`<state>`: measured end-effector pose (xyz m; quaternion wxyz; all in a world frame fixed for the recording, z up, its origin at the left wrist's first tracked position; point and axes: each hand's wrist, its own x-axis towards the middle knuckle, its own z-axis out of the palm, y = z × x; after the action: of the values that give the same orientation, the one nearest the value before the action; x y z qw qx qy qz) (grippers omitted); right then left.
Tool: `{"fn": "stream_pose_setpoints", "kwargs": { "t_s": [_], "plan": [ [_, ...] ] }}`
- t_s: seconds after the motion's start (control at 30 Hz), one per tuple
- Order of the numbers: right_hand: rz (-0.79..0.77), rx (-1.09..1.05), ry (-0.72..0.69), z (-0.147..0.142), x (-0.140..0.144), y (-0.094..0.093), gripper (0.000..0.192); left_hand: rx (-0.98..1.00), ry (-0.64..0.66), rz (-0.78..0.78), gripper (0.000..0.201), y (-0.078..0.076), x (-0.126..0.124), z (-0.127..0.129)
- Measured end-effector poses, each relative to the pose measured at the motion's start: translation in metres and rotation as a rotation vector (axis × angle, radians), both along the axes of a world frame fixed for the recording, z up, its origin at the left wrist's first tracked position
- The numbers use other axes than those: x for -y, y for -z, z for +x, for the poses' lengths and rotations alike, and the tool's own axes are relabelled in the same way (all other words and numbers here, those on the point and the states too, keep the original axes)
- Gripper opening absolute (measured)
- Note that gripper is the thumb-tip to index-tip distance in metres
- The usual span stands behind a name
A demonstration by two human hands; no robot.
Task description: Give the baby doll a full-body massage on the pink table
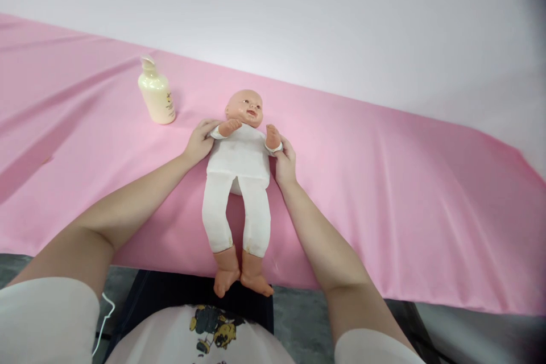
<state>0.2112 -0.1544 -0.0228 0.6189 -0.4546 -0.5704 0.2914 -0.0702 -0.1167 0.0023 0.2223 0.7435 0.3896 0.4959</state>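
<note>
Soft cloth, smooth plastic

The baby doll (238, 165) at centre frame has a matt white cloth body and legs, slightly soiled at the cuffs, with a smooth, faintly shiny plastic or vinyl head, hands and feet. The pink sheet (384, 182) under it is thin matt fabric, creased in long folds. The lotion bottle (156, 94), upper left, is glossy cream plastic with a printed label.
</note>
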Motion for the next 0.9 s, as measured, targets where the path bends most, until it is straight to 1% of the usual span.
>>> {"fn": "stream_pose_setpoints", "kwargs": {
  "t_s": [0.1,0.27,0.33,0.4,0.5,0.57,0.63,0.73,0.83,0.9],
  "plan": [
    [0.015,-0.06,-0.021,-0.001,0.001,-0.002,0.043,0.044,0.043,-0.001,0.054,0.002,-0.001,-0.002],
    [0.045,-0.016,-0.026,-0.003,0.006,-0.008,0.034,0.103,0.145,-0.013,0.05,0.007,-0.006,-0.005],
    [0.016,-0.042,-0.028,-0.004,0.007,-0.009,0.029,0.12,0.17,-0.016,0.047,0.005,-0.006,-0.005],
    [-0.024,-0.096,-0.031,-0.005,0.007,-0.009,0.028,0.105,0.185,-0.011,0.045,0.003,-0.003,-0.004],
    [-0.034,-0.147,-0.011,-0.006,0.007,-0.007,0.038,0.104,0.148,-0.02,0.042,0.0,0.001,0.0],
    [-0.029,-0.152,0.009,-0.006,0.008,-0.005,0.041,0.174,0.115,-0.055,0.04,0.001,0.001,0.003],
    [-0.035,-0.144,0.025,-0.006,0.008,-0.005,0.039,0.254,0.099,-0.1,0.034,0.004,0.0,0.006],
    [-0.042,-0.079,0.064,-0.004,0.009,-0.005,0.036,0.277,0.066,-0.142,0.028,0.007,-0.004,0.006],
    [-0.059,0.032,0.136,-0.003,0.009,-0.006,0.037,0.241,0.005,-0.148,0.03,0.008,-0.006,0.003],
    [-0.078,0.089,0.158,-0.002,0.008,-0.006,0.039,0.216,-0.033,-0.145,0.031,0.008,-0.007,0.002]
  ]
}}
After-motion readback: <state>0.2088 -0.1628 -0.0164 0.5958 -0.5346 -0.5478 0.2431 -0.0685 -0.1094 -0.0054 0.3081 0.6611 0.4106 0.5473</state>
